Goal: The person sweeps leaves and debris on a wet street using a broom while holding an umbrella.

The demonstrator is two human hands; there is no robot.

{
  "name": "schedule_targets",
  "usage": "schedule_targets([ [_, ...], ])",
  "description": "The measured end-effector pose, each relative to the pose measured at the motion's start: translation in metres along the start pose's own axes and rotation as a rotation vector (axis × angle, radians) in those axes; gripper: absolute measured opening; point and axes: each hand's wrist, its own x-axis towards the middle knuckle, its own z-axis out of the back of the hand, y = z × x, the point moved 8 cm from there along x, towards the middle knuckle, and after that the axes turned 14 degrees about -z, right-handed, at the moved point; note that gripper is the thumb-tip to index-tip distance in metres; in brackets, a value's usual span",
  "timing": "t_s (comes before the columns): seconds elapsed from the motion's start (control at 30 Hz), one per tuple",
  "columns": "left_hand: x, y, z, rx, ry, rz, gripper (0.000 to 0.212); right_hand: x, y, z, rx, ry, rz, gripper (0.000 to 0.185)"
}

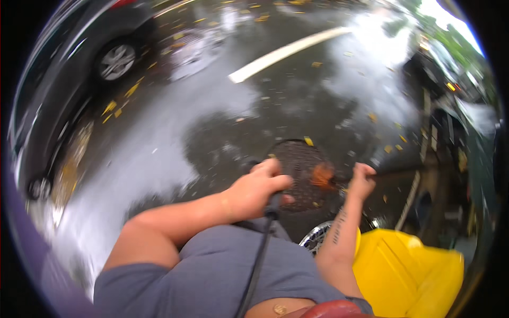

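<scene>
My left hand (266, 185) is closed around a black handle (272, 204), from which a thin dark shaft (256, 262) runs down across the front of a grey shirt. My right hand (362, 183) is raised to the right of a round manhole cover (296, 175), its fingers curled. Blur hides whether it holds anything. An orange-brown leaf (322, 175) lies on the cover, between the two hands. Below my right hand, a glossy yellow object (397, 270) shows beside and behind the forearm, and part of a spoked wheel (314, 238) shows left of that forearm.
A dark car (75, 67) stands on the left. Wet asphalt (246, 139) with puddle reflections and scattered yellow leaves surrounds the manhole cover. A white painted line (286, 53) crosses the road ahead. Several vehicles (445, 71) stand at the upper right, with their edges blurred.
</scene>
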Motion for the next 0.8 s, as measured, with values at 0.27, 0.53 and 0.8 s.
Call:
schedule_targets([
  [0.27,0.036,0.073,0.021,-0.218,-0.319,0.17,0.036,-0.019,-0.072,-0.099,-0.275,0.367,0.217,0.018],
  [0.53,0.063,0.148,0.049,-0.867,-0.206,0.166,0.102,-0.042,-0.117,-0.206,-0.713,0.573,0.186,0.016],
  [0.8,0.07,0.159,0.118,-0.846,-0.494,0.078,0.065,-0.045,-0.116,-0.276,-0.745,0.687,0.074,0.019],
])
